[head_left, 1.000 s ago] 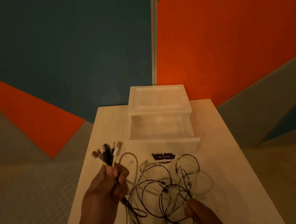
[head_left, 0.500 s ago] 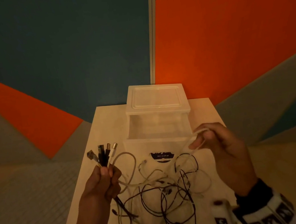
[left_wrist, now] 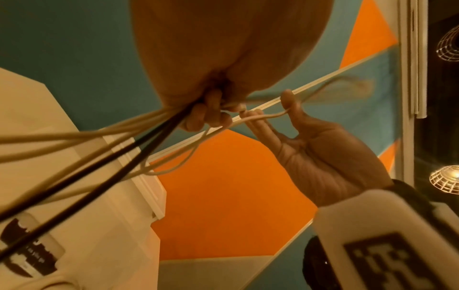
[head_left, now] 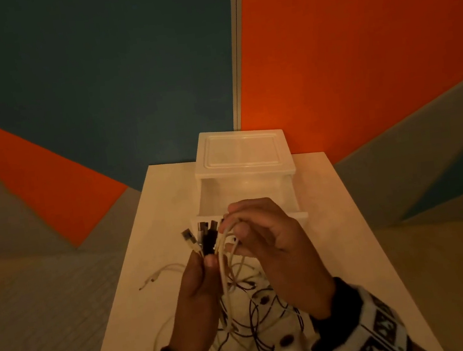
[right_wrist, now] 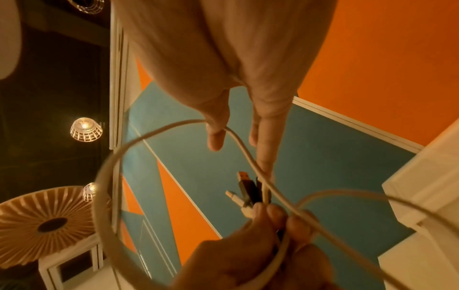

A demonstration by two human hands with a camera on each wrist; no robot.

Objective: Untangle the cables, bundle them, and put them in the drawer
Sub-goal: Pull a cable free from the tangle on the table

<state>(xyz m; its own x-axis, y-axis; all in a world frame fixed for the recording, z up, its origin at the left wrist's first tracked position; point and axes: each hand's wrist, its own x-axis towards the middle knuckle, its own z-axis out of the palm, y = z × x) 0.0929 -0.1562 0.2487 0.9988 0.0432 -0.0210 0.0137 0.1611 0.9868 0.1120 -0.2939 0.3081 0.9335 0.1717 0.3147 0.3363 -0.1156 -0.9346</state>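
Note:
My left hand [head_left: 203, 263] grips a bunch of black and white cable ends with the plugs [head_left: 203, 238] sticking up, held over the table in front of the drawer. My right hand [head_left: 237, 230] is right beside it, fingers curled on a white cable [head_left: 226, 235] that loops against the bunch. In the right wrist view this white cable [right_wrist: 238, 141] runs between the thumb and fingers of the right hand [right_wrist: 236, 135] and down to the left hand [right_wrist: 273, 219]. The remaining tangled cables [head_left: 257, 313] hang and lie below both hands. The drawer [head_left: 290, 194] stands pulled out.
The white plastic drawer unit [head_left: 242, 153] sits at the table's [head_left: 151, 244] far end against an orange and teal wall. A loose white cable end [head_left: 160, 273] trails to the left on the table. The table's side edges lie close on both sides.
My right hand lifted a white cable out of the tangle and carried it left to the bunch. My left hand moved toward the centre, in front of the drawer.

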